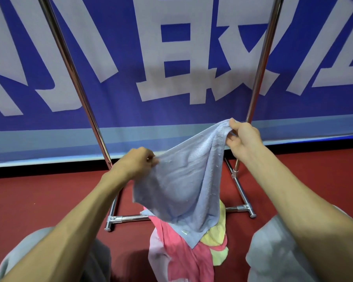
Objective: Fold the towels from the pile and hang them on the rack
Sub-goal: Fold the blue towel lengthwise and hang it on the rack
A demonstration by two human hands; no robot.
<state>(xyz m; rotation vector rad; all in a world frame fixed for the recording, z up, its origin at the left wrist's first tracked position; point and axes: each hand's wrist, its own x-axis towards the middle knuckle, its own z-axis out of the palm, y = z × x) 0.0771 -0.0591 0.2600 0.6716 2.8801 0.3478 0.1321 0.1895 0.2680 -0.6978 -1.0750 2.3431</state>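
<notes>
Left hand (pixel 138 161) and right hand (pixel 243 137) each pinch an upper edge of the light blue towel (pixel 183 180), fingers curled into the cloth. It hangs over the towel pile (pixel 183 259) on the red floor (pixel 39 200), hiding the pile's top. The chrome rack (pixel 73 78) uprights run out of frame above.

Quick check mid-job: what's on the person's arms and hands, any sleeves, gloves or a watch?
The left hand and right hand are bare, and so is everything up to the frame edge: no sleeves, gloves or watch show. Grey trousers cover the knees.
</notes>
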